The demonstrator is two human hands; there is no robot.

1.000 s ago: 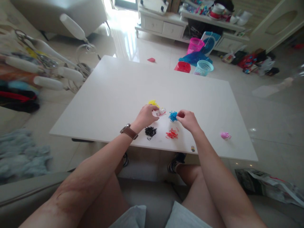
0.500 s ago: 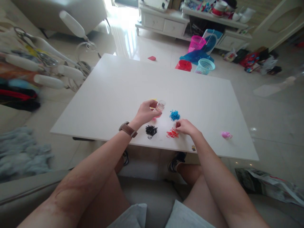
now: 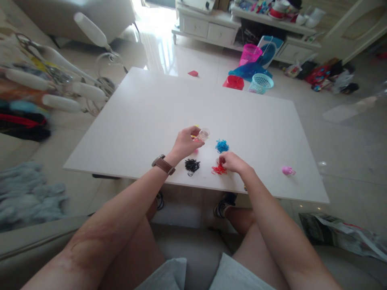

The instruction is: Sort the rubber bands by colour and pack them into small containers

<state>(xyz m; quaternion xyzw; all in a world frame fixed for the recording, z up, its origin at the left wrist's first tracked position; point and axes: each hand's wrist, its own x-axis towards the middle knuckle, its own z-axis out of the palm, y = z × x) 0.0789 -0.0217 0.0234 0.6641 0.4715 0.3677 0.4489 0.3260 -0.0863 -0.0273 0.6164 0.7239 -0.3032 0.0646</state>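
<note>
The left hand point(image 3: 185, 141) gripped a clear container point(image 3: 204, 133) between thumb and fingers, probably to leave its mouth uncovered. The right hand point(image 3: 234, 162) bent to red bands point(image 3: 218, 170), its hold impossible to tell. Blue bands point(image 3: 222, 146) lay just beyond it; black bands point(image 3: 192, 165) lay bodyward of the left grip.

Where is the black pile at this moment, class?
In the head view, the black pile lies on the white table, left of the red pile and below the left hand in the picture.
</note>
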